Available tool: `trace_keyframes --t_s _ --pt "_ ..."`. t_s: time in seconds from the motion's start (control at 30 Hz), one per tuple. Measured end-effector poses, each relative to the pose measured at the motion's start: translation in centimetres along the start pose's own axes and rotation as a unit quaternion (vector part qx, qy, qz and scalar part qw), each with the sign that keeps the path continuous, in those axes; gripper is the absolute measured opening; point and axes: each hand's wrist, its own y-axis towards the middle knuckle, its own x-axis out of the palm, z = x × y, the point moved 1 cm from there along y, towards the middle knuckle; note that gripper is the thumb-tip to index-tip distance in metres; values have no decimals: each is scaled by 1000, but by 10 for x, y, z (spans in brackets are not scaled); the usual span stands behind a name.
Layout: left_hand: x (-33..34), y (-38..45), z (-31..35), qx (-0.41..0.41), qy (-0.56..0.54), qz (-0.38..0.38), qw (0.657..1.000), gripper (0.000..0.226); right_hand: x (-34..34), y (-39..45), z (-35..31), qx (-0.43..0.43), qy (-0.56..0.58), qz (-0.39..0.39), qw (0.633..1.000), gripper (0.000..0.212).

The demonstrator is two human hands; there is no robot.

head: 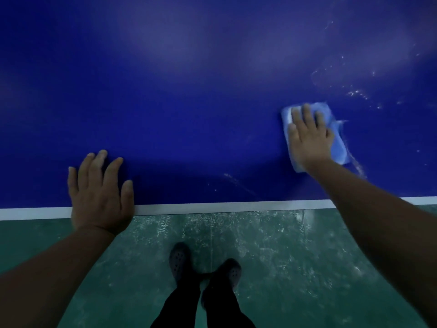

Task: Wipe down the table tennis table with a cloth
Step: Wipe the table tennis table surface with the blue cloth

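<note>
Blue table [189, 102] bears the folded cloth [340, 147] under the right hand's [309, 140] flat, spread fingers [307, 114].

A scuffed green floor [283, 256] lies below, with two dark perforated clogs [179, 259] and black trouser legs [179, 304].

The left hand [100, 194] is laid flat on the table [189, 102] at its near edge. The cloth [338, 143] is pressed onto the surface under the right hand [309, 138], well to the right (farther in). Two shoes [203, 268] are seen on the floor [295, 256] below the edge.
</note>
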Motion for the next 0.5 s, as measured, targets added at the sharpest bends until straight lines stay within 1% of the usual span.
trace_keyframes --t_s 0.03,0.07,0.1,0.13,0.17,0.2,0.23,0.27,0.3,0.33,0.37,0.4,0.43,0.47,0.5 --pt "0 0 0 1 -2 2 1000 61 4 -1 -23 0 -2 15 1000 52" --pt "0 0 0 2 -1 4 1000 60 10 -7 -52 -33 -20 11 999 52" --pt "-1 0 0 2 0 4 1000 60 17 -19 -83 -101 -39 1 994 53" --pt "-1 -1 -1 1 2 3 1000 60 24 -36 -111 -192 -57 -2 980 54" --pt "-1 -1 0 0 2 2 1000 60 31 -58 -130 -297 -75 -4 952 55" --pt "0 0 -1 1 3 1 1000 60 35 -82 -139 -397 -98 -20 912 55" --pt "0 0 -2 2 4 -1 1000 60 36 -102 -134 -475 -102 -42 873 53" --pt "1 0 -3 3 5 -2 1000 59 34 -110 -119 -534 -103 -59 837 52" --pt "1 0 -4 3 5 -2 1000 59 29 -107 -102 -573 -109 -61 810 51" --pt "2 0 -4 4 5 0 1000 59 24 -96 -87 -581 -128 -59 801 51" --pt "3 0 -4 4 5 0 1000 58 21 -78 -74 -565 -143 -35 812 52" --pt "3 0 -4 3 6 -1 1000 58 16 -58 -68 -518 -146 -21 843 53" --pt "4 1 -4 2 6 -2 1000 58 11 -38 -68 -447 -126 -23 886 53" --pt "4 0 -5 3 6 -4 1000 58 9 -24 -77 -358 -94 -24 929 51" --pt "4 0 -5 5 6 -7 1000 59 7 -14 -94 -266 -61 -16 962 50"
